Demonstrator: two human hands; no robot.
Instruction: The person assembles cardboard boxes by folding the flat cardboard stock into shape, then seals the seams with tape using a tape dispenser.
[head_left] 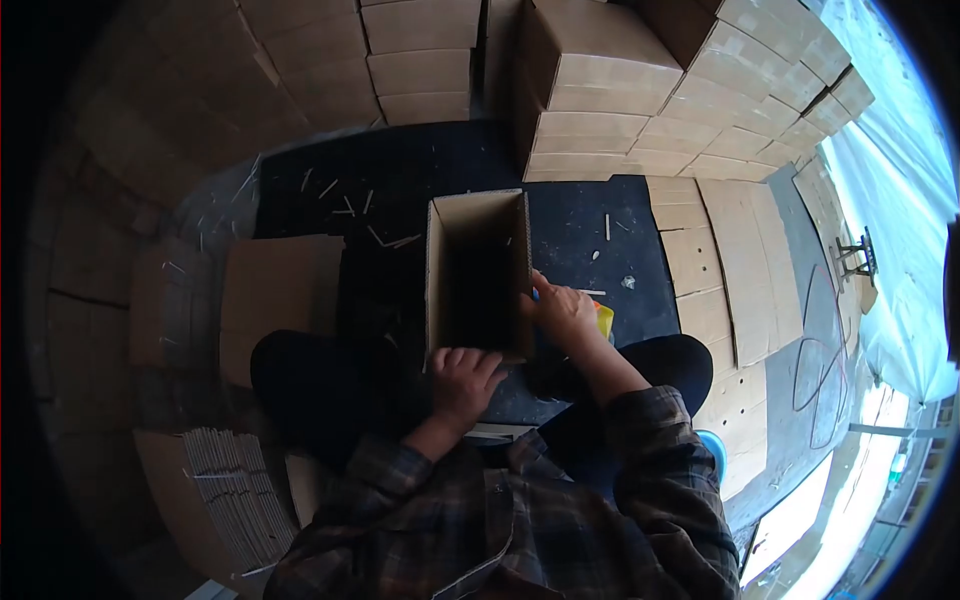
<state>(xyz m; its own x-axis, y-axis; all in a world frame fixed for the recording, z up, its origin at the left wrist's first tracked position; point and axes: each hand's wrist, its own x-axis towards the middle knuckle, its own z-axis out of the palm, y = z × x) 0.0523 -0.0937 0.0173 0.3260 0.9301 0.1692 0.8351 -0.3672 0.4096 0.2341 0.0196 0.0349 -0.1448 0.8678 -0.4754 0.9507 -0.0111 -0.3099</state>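
An open-topped cardboard box (pixel 478 204) stands between my knees, its inside dark. My left hand (pixel 466 380) rests at the box's near left corner, its fingers over the near edge. My right hand (pixel 562 312) is at the box's right side, fingers curled round something blue that is mostly hidden. Just right of that hand lies a yellow and orange object (pixel 604 318), partly covered by the hand.
Stacked cartons (pixel 610 85) rise ahead and on the left. Flat cardboard sheets (pixel 750 270) cover the floor at right. Folded cardboard pieces (pixel 235 495) stand in a carton at lower left. Scraps (pixel 368 202) litter the black mat (pixel 390 165).
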